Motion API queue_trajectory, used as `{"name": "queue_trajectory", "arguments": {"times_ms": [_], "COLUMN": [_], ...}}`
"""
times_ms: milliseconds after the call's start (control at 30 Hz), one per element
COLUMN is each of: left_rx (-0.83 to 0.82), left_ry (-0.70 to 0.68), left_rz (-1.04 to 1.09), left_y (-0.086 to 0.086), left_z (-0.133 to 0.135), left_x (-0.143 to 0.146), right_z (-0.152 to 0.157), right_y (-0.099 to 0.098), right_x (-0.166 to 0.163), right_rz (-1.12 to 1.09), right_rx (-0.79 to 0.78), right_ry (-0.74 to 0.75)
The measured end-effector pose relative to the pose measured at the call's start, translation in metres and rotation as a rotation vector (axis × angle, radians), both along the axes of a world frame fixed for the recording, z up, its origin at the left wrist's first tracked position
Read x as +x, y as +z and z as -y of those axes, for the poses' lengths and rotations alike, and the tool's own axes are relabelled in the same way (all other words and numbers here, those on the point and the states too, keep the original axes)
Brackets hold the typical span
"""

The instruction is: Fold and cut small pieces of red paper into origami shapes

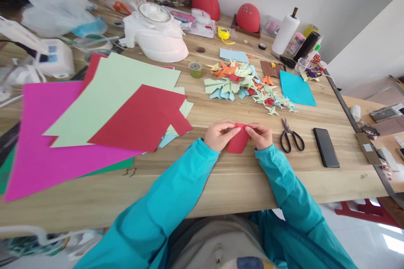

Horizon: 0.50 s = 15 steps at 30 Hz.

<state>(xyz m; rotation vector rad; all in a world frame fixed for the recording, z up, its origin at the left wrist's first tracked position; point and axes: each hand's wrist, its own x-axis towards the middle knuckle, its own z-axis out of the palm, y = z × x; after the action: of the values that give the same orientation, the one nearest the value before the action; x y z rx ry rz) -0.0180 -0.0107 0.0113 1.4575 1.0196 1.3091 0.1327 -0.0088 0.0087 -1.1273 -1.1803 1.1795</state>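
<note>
Between my two hands is a small red piece of paper (pixel 238 142), held just above the wooden table near its front edge. My left hand (pixel 217 134) pinches its upper left side with thumb and fingers. On the upper right corner, my right hand (pixel 260 134) grips it the same way. Beyond my hands lies a pile of folded paper stars and shapes (pixel 232 80) in green, orange, red and blue. Black-handled scissors (pixel 292 136) rest to the right of my right hand. Left of my left hand, a red sheet (pixel 139 122) tops a stack of coloured paper.
A black phone (pixel 326 147) lies right of the scissors. Farther back are a turquoise sheet (pixel 297 88), a roll of tape (pixel 195 69), a yellow tape measure (pixel 223 33) and a white cap-shaped object (pixel 162 40). A magenta sheet (pixel 47 147) spreads at the left.
</note>
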Motion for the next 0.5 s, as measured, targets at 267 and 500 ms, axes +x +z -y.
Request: {"name": "queue_trajectory", "arguments": {"times_ms": [267,500], "left_rx": [-0.103,-0.124], "left_ry": [0.1,0.083], "left_rz": [-0.007,0.006], "left_y": [0.0007,0.0036], "left_z": [0.0007,0.0012], "left_x": [-0.0005,-0.0026], "right_z": [0.001,0.0002], "right_y": [0.001,0.0003], "right_x": [0.0019,0.0027], "right_rz": [0.049,0.069], "right_rx": [0.021,0.069], "right_ry": [0.006,-0.003]}}
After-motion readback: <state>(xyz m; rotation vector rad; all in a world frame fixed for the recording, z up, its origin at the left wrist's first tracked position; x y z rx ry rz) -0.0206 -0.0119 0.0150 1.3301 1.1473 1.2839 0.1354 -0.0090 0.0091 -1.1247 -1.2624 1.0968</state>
